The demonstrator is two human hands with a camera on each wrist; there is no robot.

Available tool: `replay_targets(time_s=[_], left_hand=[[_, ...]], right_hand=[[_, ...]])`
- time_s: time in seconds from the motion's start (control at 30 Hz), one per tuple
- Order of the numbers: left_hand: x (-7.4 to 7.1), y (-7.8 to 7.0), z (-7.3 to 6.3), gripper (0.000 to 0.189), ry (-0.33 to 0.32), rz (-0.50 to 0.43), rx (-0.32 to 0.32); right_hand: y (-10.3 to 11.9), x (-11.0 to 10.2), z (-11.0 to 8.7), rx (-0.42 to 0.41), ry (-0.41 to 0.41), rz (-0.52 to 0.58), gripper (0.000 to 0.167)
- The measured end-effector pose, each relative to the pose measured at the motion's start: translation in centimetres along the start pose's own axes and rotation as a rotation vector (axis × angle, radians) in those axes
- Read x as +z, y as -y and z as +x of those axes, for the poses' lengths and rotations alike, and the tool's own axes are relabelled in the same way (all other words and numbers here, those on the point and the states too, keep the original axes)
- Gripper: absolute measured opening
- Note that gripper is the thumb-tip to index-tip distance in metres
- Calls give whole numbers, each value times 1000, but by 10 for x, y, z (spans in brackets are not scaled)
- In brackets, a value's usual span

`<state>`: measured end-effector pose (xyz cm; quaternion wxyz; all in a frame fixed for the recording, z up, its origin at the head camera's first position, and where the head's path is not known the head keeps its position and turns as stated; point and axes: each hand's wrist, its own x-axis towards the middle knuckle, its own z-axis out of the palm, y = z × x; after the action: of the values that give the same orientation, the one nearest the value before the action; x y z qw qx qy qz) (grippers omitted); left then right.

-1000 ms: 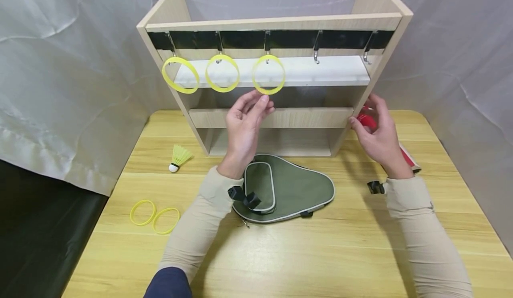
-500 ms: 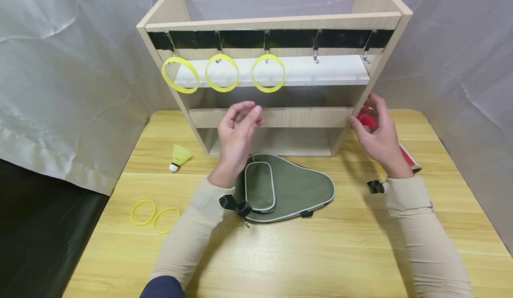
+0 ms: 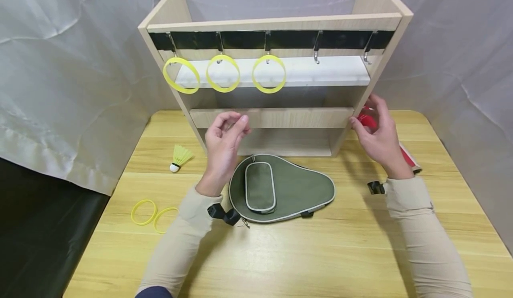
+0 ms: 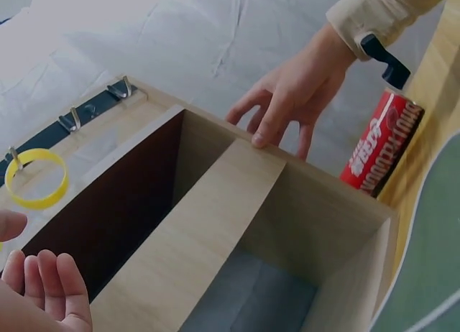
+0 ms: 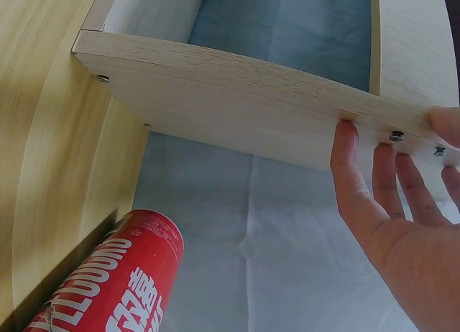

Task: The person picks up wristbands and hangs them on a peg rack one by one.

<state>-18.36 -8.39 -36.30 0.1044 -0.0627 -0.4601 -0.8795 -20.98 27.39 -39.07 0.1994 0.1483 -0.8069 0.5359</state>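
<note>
My left hand (image 3: 222,151), fingers loosely curled and holding nothing, hovers before the middle board of a light wooden shelf (image 3: 272,22). Above it, three yellow rings hang on hooks: one ring (image 3: 187,90) at the left, a second ring (image 3: 223,90) beside it and a third ring (image 3: 269,91) on the middle hook. With my right hand (image 3: 382,140) I grip the shelf's right side panel, thumb at the front edge and fingertips (image 5: 346,134) against the outer face. The right wrist view shows those fingers near two screws.
A green paddle-shaped bag (image 3: 300,186) lies before the shelf. Left on the wooden table (image 3: 320,262) are a yellow shuttlecock (image 3: 181,156) and two more yellow rings (image 3: 132,212). A red cylindrical tube (image 5: 144,267) with white lettering lies beside the shelf's right side.
My left hand has left the third ring's lower edge and moved down and to the left. The ring stays hanging on the middle hook. My right hand keeps its place on the shelf.
</note>
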Motion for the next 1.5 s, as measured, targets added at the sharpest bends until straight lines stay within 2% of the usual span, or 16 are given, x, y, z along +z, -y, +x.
replay_targets(time_s=[0.13, 0.37, 0.83, 0.9, 1.0, 1.1, 1.23, 1.4, 1.5], left_hand=[[-14, -4, -3, 23, 4, 59, -14], [-52, -9, -13, 22, 26, 214, -54], [-121, -18, -29, 21, 5, 391, -161], [-132, -21, -31, 18, 29, 452, -177], [-150, -27, -36, 12, 100, 588, -215], [-167, -36, -43, 16, 190, 725, -259], [-184, -50, -47, 24, 290, 883, -277], [-196, -67, -47, 31, 389, 1000, -267], [-201, -72, -48, 33, 407, 1025, -264]], right_hand=[[0, 0, 0, 1, -2, 7, 75], [1, 0, 0, -4, 0, 1, 74], [1, 0, 0, 1, 2, 18, 74], [1, 0, 1, -4, 0, 18, 74], [-1, 0, 1, -9, 2, 21, 74], [-1, 0, 1, -11, 4, 28, 74], [0, 1, 1, -8, 7, 26, 73], [1, 0, 1, -1, 4, 15, 73], [1, 0, 0, 0, 3, 7, 72]])
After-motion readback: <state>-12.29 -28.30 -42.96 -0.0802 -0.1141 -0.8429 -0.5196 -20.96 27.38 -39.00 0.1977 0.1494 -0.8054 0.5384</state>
